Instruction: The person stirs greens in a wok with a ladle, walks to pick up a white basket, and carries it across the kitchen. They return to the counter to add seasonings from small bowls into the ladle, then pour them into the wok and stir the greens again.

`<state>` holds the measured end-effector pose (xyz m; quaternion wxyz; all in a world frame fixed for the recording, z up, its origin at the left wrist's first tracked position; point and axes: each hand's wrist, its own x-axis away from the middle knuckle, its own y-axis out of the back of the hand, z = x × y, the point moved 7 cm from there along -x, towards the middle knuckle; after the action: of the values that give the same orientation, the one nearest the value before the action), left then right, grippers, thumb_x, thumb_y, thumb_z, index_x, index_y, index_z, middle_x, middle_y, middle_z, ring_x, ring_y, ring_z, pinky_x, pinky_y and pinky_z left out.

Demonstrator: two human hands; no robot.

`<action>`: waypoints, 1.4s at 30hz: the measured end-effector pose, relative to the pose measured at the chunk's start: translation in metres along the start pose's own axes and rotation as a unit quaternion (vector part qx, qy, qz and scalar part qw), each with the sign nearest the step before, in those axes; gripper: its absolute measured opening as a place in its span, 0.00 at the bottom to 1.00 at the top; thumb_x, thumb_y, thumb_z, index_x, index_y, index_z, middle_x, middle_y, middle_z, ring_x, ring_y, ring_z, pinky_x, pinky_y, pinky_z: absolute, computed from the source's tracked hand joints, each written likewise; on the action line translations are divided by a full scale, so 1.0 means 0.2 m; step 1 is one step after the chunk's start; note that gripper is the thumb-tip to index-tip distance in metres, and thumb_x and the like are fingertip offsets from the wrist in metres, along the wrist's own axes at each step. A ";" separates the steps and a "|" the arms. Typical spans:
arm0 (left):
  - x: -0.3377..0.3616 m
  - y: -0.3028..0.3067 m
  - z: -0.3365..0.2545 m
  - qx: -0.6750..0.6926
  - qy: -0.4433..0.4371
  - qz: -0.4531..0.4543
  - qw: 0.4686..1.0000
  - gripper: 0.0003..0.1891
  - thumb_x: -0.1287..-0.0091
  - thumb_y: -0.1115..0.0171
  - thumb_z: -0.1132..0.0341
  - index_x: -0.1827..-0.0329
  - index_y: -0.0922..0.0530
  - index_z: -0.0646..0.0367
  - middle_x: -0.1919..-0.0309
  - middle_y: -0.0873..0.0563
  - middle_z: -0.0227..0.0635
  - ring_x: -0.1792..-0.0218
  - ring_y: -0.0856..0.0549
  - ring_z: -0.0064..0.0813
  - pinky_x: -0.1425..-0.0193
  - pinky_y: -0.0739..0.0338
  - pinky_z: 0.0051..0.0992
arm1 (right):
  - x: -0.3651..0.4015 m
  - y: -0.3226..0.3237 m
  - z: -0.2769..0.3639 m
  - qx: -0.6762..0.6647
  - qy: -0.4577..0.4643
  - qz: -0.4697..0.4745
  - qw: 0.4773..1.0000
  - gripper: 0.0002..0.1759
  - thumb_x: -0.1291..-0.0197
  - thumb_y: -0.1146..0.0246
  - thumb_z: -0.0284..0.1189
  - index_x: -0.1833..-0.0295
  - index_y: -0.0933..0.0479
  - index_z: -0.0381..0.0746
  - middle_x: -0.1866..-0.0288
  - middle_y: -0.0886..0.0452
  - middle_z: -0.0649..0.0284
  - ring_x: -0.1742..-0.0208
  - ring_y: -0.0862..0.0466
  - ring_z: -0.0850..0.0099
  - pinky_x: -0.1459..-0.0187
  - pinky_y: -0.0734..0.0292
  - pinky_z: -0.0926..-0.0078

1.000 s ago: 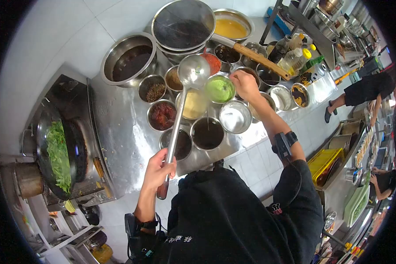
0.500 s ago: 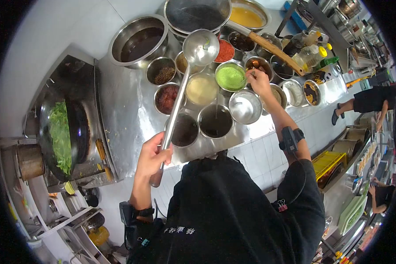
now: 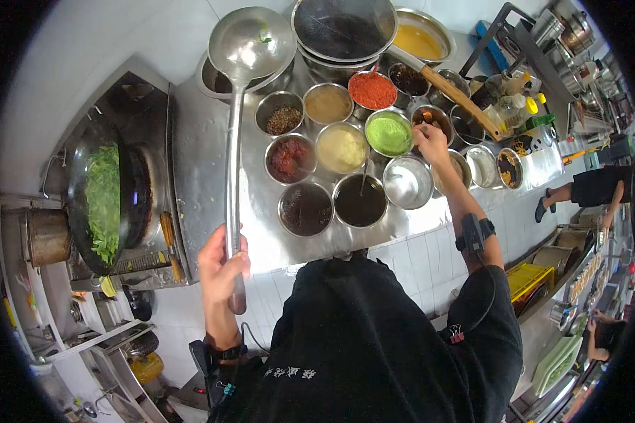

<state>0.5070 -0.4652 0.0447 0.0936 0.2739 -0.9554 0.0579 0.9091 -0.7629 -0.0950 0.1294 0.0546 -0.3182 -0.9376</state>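
My left hand [image 3: 222,264] is wrapped round the lower handle of a long steel ladle [image 3: 252,44], whose bowl is raised over a large steel pot at the back left and has a green scrap in it. My right hand [image 3: 430,143] is closed at the edge between the bowl of bright green paste [image 3: 389,133] and a bowl of brown pieces [image 3: 432,121]; what its fingers pinch is too small to tell. Near it sit an empty-looking steel bowl [image 3: 408,182], a bowl of pale yellow paste [image 3: 341,147] and a bowl of dark liquid [image 3: 360,201].
At the left, a wok [image 3: 85,211] of leafy greens [image 3: 103,204] rests on the stove. A wooden-handled strainer [image 3: 343,28] lies over pots at the back. Bottles [image 3: 504,88] stand at the back right. Two other people are partly visible at the far right.
My left hand has moved left with the ladle, whose bowl has swung from above the seasoning bowls to the back left. My right hand stays by the green paste bowl. The view has shifted slightly.
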 end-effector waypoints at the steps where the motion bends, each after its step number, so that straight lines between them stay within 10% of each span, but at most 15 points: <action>1: 0.00 0.01 0.00 0.005 -0.005 -0.005 1.000 0.24 0.48 0.44 0.81 0.44 0.30 0.70 0.71 0.24 0.31 0.79 0.24 0.17 0.79 0.30 0.17 | 0.00 0.00 0.01 0.006 0.000 0.002 1.000 0.13 0.45 0.39 0.33 0.60 0.19 0.34 0.73 0.17 0.54 0.70 0.16 0.69 0.63 0.24 0.72; 34: -0.05 -0.17 0.14 0.002 0.071 0.079 0.994 0.17 0.45 0.45 0.82 0.50 0.28 0.69 0.73 0.24 0.31 0.80 0.25 0.17 0.78 0.30 0.18 | 0.02 0.14 0.30 0.010 0.186 -0.100 0.977 0.11 0.42 0.39 0.32 0.59 0.20 0.36 0.69 0.19 0.50 0.68 0.18 0.57 0.63 0.25 0.64; 42: -0.11 -0.40 0.31 -0.024 0.140 0.177 0.974 0.16 0.44 0.45 0.82 0.51 0.27 0.66 0.75 0.24 0.29 0.81 0.25 0.16 0.78 0.31 0.18 | 0.02 -0.05 -0.01 -0.027 0.082 -0.076 0.993 0.09 0.41 0.40 0.29 0.63 0.20 0.35 0.77 0.20 0.56 0.77 0.20 0.67 0.71 0.26 0.70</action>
<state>0.5596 -0.5318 -0.0149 0.2213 0.0872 -0.9673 0.0879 0.9045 -0.7583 -0.1031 0.0845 0.1514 -0.2758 -0.9454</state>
